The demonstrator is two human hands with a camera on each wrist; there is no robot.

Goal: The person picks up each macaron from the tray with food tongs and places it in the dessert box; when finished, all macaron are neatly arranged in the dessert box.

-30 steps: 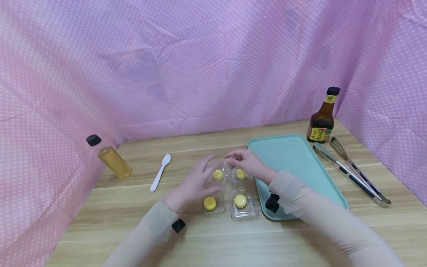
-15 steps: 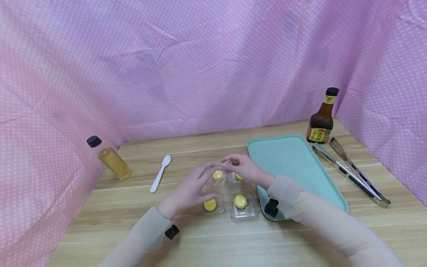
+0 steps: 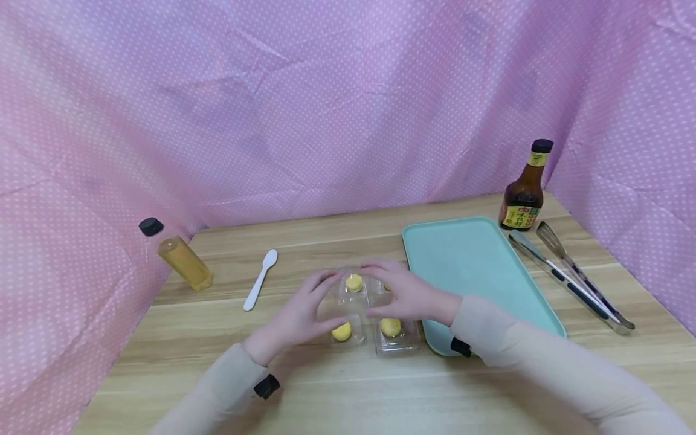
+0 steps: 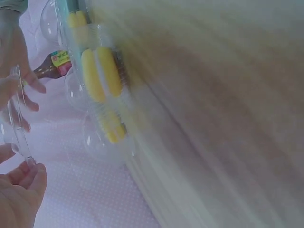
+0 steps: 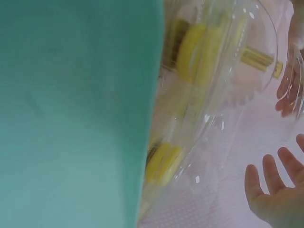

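In the left wrist view my left hand (image 4: 21, 194) pinches the edge of a clear plastic container (image 4: 19, 128) between fingertips and thumb. My right hand (image 3: 410, 293) is across from it in the head view, and its fingers (image 5: 272, 174) are spread and straight in the right wrist view. Between and below the hands are yellow macarons, one at the back (image 3: 353, 283), one at front left (image 3: 341, 331) and one at front right (image 3: 390, 327). They sit in clear plastic boxes (image 3: 399, 346) with domed lids. My right hand partly covers another macaron at the back right.
A mint-green tray (image 3: 462, 260) lies right of the boxes. Behind it stands a brown sauce bottle (image 3: 523, 196), with metal tongs (image 3: 576, 287) alongside. To the left are a white spoon (image 3: 260, 281) and a black-capped bottle of amber liquid (image 3: 185, 263). Pink dotted cloth (image 3: 326, 109) hangs behind.
My right hand has gone from gathered fingertips near the back boxes to spread fingers, reaching lower toward the front right box. My left hand has shifted slightly left; the macarons have stayed put.
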